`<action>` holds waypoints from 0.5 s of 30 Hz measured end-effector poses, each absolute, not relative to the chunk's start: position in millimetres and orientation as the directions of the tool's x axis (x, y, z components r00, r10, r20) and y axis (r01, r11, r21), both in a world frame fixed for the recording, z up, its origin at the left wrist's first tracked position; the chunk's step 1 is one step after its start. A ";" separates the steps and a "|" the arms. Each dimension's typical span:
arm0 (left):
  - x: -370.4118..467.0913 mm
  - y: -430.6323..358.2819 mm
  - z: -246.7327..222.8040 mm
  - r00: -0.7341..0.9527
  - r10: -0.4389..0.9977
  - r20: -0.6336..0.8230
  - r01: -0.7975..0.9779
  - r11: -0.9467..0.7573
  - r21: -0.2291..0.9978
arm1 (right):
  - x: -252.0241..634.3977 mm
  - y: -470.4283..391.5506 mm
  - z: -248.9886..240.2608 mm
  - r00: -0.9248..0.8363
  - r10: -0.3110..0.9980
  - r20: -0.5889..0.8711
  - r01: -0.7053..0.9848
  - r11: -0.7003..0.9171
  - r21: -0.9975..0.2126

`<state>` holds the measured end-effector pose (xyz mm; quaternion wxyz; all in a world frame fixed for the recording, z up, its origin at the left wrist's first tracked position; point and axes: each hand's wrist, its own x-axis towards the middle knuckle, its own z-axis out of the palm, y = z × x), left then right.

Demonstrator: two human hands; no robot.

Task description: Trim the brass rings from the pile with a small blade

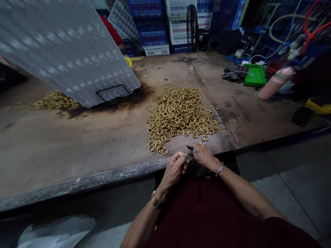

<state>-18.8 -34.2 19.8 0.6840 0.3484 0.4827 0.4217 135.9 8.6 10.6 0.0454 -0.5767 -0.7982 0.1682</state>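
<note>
A broad pile of brass-coloured rings lies on the worn table, just beyond my hands. My left hand, with a gold watch at the wrist, is closed at the table's front edge; its fingers pinch a small yellowish piece, probably a ring, mostly hidden by the fingers. Close on its right, my right hand, wearing a silver bangle, is closed round a dark tool with a pointed black tip. The tool's lower part is blurred between the two hands.
A tall translucent ribbed panel stands on the left of the table, with more rings beside it. On the right are a green tray, pink bottle and black phone. Stacked crates line the back.
</note>
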 end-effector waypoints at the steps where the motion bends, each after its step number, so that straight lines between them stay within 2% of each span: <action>1: -20.2 -40.1 23.3 0.262 0.890 -0.373 -0.217 0.431 0.876 | 139.7 9.7 9.7 -0.299 0.948 -0.112 0.916 0.252 -0.312; 4: -22.0 -54.6 20.2 0.447 0.784 -0.431 -0.128 0.533 0.836 | 155.1 16.1 6.5 -0.189 0.981 -0.039 0.932 0.167 -0.322; 6: -21.0 -58.9 5.4 0.471 0.718 -0.512 -0.088 0.616 0.783 | 166.5 22.5 4.8 -0.076 0.997 0.012 0.937 0.075 -0.342; 9: -18.2 -58.0 -28.9 0.424 0.690 -0.587 -0.024 0.656 0.754 | 179.7 31.5 4.3 0.070 0.997 0.036 0.930 -0.052 -0.363; 13: -13.8 -50.7 -70.3 0.306 0.728 -0.614 0.133 0.606 0.784 | 181.4 36.7 8.8 0.114 0.993 -0.006 0.931 -0.109 -0.349; 15: -11.0 -45.4 -81.5 0.254 0.786 -0.564 0.188 0.532 0.826 | 177.5 37.2 11.6 0.122 0.992 -0.027 0.939 -0.124 -0.321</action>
